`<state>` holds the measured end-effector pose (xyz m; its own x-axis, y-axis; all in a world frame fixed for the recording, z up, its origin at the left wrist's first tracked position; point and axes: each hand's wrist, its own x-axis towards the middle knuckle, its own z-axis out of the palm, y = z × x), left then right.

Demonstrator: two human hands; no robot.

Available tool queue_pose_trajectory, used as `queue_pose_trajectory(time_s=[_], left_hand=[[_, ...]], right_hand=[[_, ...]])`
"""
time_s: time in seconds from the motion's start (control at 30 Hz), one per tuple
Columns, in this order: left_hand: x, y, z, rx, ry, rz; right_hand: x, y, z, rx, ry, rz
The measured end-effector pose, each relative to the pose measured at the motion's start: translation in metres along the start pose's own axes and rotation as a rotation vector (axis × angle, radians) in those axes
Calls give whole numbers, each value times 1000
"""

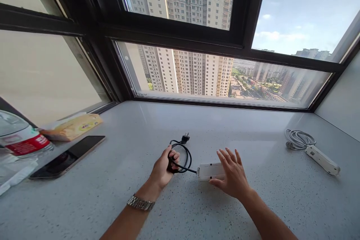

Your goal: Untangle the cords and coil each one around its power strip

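Observation:
A white power strip (pixel 208 171) lies on the speckled grey counter (pixel 140 202) in front of me. Its black cable (pixel 184 154) is looped, and its black plug (pixel 185 137) points toward the window. My left hand (pixel 164 167), with a metal watch on the wrist, is closed around the coiled part of the cable. My right hand (pixel 232 172) rests flat on the right half of the strip, fingers spread and stretched out.
A second white power strip (pixel 322 159) with a coiled grey cord (pixel 298 138) lies at the right. A dark phone (pixel 67 156), a tissue pack (pixel 71 126) and a plastic water bottle (pixel 21 138) sit at the left. Dark window frames close the counter's far side.

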<state>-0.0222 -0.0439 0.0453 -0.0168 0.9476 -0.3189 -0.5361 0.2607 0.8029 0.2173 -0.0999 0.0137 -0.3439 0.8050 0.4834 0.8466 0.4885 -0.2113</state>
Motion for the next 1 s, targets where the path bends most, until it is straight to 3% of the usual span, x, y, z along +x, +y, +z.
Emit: queue_pose_trajectory(time_s=[0.1, 0.3, 0.43, 0.53, 0.7, 0.83, 0.9, 1.0], left_hand=[[5, 12, -25, 277, 9, 7], [32, 22, -56, 1127, 145, 229], [50, 8, -70, 1368, 164, 499], [54, -10, -68, 1525, 112, 580], [38, -42, -32, 1681, -42, 707], [27, -52, -7, 1683, -218, 747], [29, -49, -6, 1586, -332, 728], [34, -39, -17, 1403, -439, 653]], right_hand=[[0, 3, -1, 34, -149, 44], [0, -3, -4, 7, -224, 37], [0, 1, -7, -9, -244, 18], [4, 5, -15, -27, -214, -60], [26, 6, -33, -91, -163, -312], [44, 6, -30, -70, -181, -509], [48, 9, -23, -43, -213, -504], [44, 15, -13, -39, -242, -357]])
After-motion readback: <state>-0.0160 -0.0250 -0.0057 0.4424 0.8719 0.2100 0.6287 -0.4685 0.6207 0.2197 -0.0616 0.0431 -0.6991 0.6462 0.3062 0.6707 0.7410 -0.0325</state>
